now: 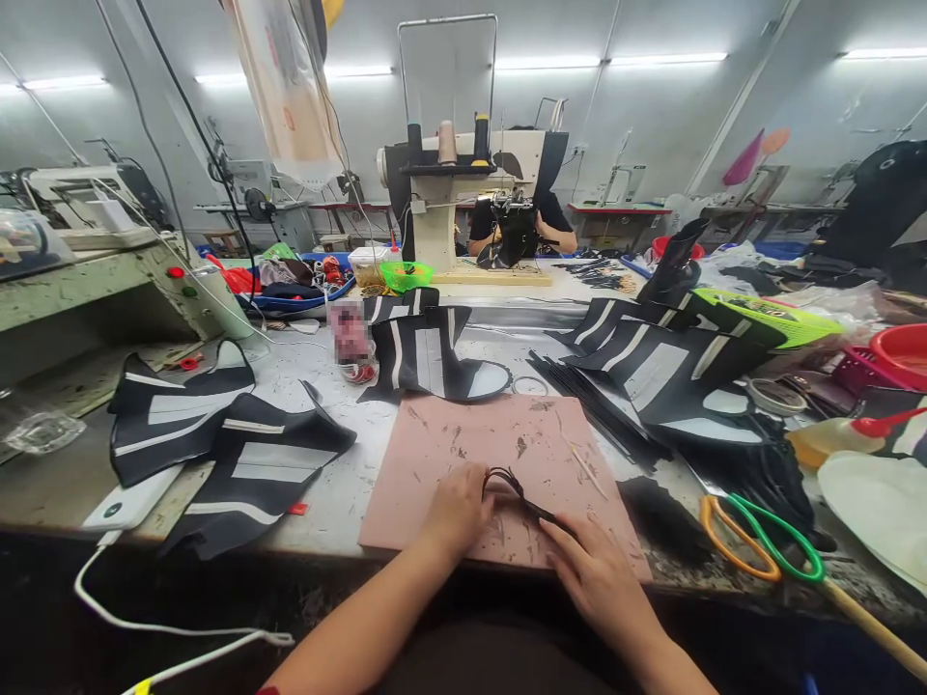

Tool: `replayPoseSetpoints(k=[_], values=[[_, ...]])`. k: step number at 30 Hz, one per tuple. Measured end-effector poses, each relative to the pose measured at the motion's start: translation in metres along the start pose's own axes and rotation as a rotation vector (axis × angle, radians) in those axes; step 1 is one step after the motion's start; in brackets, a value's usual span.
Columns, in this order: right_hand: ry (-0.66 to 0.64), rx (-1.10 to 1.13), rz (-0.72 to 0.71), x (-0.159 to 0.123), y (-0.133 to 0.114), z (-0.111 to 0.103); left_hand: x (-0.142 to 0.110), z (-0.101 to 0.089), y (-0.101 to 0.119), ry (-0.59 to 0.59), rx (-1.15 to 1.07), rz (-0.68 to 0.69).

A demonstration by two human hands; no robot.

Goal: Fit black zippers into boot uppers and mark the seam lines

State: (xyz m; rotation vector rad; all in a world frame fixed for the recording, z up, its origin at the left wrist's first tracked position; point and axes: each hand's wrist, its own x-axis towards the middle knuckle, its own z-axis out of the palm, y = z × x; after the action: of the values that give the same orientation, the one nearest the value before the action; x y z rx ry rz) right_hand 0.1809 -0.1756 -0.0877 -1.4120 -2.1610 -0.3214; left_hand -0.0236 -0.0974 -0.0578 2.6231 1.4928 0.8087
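Observation:
Over a scarred pink board (427,454), my left hand (458,504) pinches one end of some thin black strips (516,486). The strips arch up from those fingers and run to my right hand (590,565), whose fingers close on their other end near the board's front edge. How many strips there are I cannot tell. Black boot-shaped pieces with white and grey bands (427,352) lie just behind the board. A thin pale stick-like tool (588,470) rests on the board's right part.
More banded black pieces (267,463) lie at left, partly over a white power bank (134,502). Scissors with orange and green handles (768,541) and long black strips (601,410) lie at right. A sewing machine (435,222) stands behind, a person (557,227) beyond it.

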Motion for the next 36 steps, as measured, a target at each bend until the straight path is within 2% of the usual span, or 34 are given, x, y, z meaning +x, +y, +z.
replayPoseSetpoints(k=[4,7,10,13,15,20,23,27,29,32,34,36], values=[[0.03,0.014,0.006,-0.004,0.001,0.0,0.001,-0.015,-0.008,0.03,0.004,0.08],[0.023,0.055,-0.004,-0.006,0.007,-0.001,-0.015,-0.033,-0.021,0.015,0.035,0.191],[0.017,0.1,0.015,-0.006,0.015,-0.006,-0.034,-0.044,-0.032,-0.016,0.066,0.231],[0.079,0.096,0.055,0.003,0.012,-0.013,-0.047,-0.046,-0.036,-0.043,0.07,0.202],[0.09,0.112,0.017,0.015,0.001,-0.015,-0.051,-0.044,-0.034,-0.064,0.065,0.174],[-0.048,0.264,-0.172,0.046,-0.036,-0.002,-0.048,-0.046,-0.025,-0.101,0.078,0.091],[-0.038,0.291,-0.157,0.05,-0.045,0.008,-0.04,-0.049,-0.025,-0.07,0.134,0.001],[0.008,0.29,-0.129,0.048,-0.044,0.014,-0.031,-0.054,-0.028,0.013,0.211,-0.124],[0.017,0.29,-0.127,0.047,-0.044,0.014,-0.029,-0.054,-0.024,-0.023,0.186,-0.092],[0.034,0.292,-0.127,0.045,-0.044,0.015,-0.03,-0.049,-0.012,-0.151,0.099,0.006],[0.048,0.29,-0.122,0.044,-0.044,0.017,-0.029,-0.041,-0.003,-0.194,0.057,-0.017],[0.046,0.29,-0.122,0.043,-0.044,0.019,-0.025,-0.033,0.002,-0.207,0.02,-0.104]])
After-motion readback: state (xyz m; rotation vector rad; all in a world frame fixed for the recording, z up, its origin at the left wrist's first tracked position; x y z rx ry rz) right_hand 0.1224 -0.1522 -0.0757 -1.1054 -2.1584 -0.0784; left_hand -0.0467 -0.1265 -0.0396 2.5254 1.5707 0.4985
